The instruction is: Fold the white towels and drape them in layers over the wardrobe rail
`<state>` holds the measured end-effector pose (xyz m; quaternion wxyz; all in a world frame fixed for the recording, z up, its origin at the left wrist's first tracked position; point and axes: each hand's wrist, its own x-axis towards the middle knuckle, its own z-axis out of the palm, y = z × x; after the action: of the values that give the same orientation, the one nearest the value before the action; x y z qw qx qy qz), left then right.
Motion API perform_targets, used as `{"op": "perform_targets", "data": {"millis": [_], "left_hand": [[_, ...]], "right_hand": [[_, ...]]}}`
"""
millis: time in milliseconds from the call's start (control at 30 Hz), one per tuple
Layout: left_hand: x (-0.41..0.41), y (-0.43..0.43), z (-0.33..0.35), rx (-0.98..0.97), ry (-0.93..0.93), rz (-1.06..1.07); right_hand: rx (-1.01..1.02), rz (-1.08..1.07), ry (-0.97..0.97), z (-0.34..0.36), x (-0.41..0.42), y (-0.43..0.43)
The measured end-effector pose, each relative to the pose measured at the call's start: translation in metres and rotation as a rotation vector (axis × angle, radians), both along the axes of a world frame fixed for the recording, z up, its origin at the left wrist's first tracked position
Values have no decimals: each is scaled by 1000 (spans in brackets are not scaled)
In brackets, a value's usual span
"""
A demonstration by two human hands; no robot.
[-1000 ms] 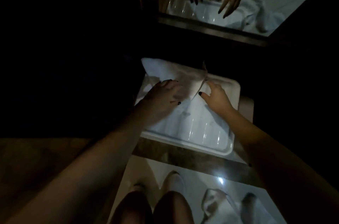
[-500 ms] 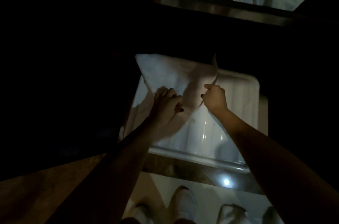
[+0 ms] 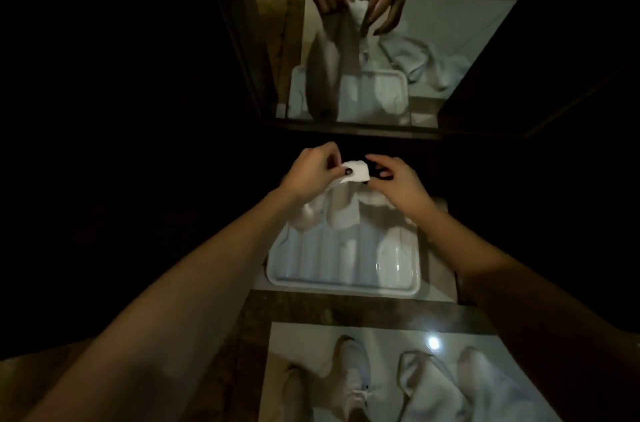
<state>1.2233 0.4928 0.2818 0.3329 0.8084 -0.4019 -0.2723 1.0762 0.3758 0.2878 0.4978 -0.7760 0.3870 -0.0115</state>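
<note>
A white towel (image 3: 341,210) hangs bunched from my left hand (image 3: 311,172) down into a white ribbed tray (image 3: 343,285). My left hand pinches the towel's top corner between thumb and fingers, above the tray's far edge. Beside that corner is my right hand (image 3: 393,181), fingers loosely spread and thumb tip at the towel's edge, not closed round it. The mirror (image 3: 450,27) ahead shows the same: one hand gripping, the other open. No wardrobe rail shows in the dark.
More white towels (image 3: 436,387) lie crumpled on the pale floor at the bottom right, beside my shoes (image 3: 353,376). A brown stone sill (image 3: 346,311) runs between floor and tray. Dark wardrobe walls close in on the left and right.
The towel lay spread across the tray's far end under both hands. Now my left hand has lifted it by a corner, and my right hand has let go and opened.
</note>
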Motion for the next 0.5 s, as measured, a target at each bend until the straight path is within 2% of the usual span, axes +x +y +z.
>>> {"op": "perform_targets", "data": {"millis": [200, 367, 500], "left_hand": [[-17, -1, 137, -107, 285, 44], [-43, 11, 217, -153, 508, 1], [-72, 24, 269, -160, 630, 27]], "right_hand": [[110, 10, -223, 146, -13, 9], [-122, 54, -162, 246, -36, 19], [-236, -39, -199, 312, -67, 35]]}}
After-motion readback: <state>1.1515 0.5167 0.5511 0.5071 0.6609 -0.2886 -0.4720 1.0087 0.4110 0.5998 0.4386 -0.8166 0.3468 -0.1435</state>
